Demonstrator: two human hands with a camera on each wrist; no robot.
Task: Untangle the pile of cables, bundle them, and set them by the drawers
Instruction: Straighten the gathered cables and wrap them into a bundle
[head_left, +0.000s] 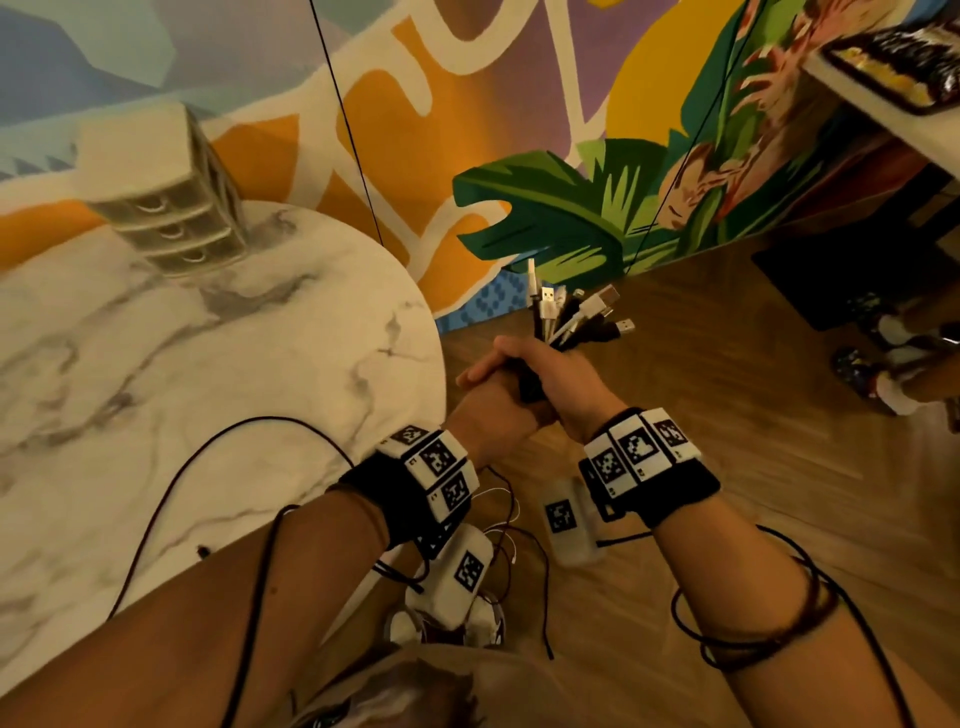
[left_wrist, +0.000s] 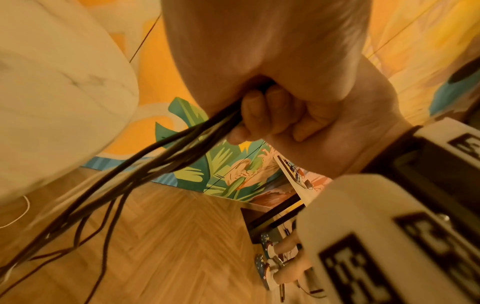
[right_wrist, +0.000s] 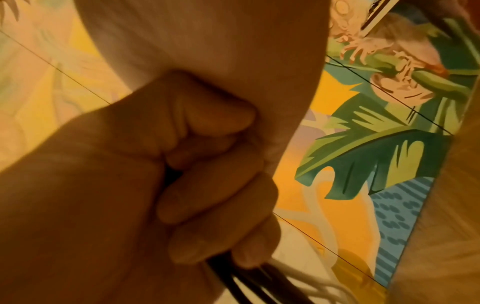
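my right hand (head_left: 558, 379) grips the cable bundle (head_left: 576, 317), plugs fanned upward; my left hand (head_left: 493, 400) is wrapped over it, clutching the strands (left_wrist: 161, 156) too.

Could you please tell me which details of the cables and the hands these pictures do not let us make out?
- How many cables there are: head view, plugs overlap and are small.
- Left hand's fingers: head view, the right hand covers them.
- Whether the cables are tied: all views, both hands wrap the bunch.
- Where the loose ends finish: left wrist view, blurred and cut by the edge.
- Contents of the drawers: head view, blurred.
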